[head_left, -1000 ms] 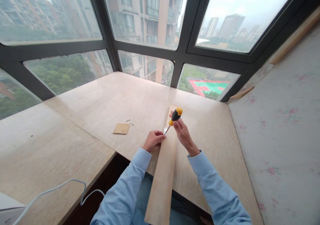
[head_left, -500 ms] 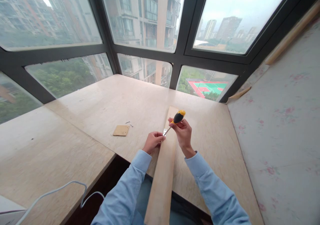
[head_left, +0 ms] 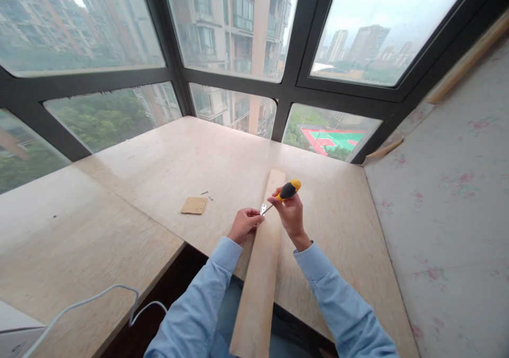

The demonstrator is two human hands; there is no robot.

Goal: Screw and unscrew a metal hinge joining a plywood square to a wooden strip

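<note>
A long pale wooden board (head_left: 258,284) lies over the counter's front edge, its near end above my lap. On its upper part sits a small shiny metal hinge (head_left: 263,208), partly hidden by fingers. My left hand (head_left: 245,223) pinches the hinge against the board's left edge. My right hand (head_left: 291,212) is closed on a yellow and black screwdriver (head_left: 288,189), which slants with its tip down at the hinge. Whether a screw is under the tip is too small to tell.
Left of the board, a small tan square plate (head_left: 194,206) with holes lies on the counter (head_left: 139,188), two screws (head_left: 207,194) beside it. A white cable (head_left: 99,290) runs to a white box (head_left: 18,329). Windows stand behind; a papered wall (head_left: 441,215) is at right.
The screwdriver's handle has tipped lower and to the right, while its tip stays at the hinge. My left hand keeps its hold. The whole view has shifted slightly.
</note>
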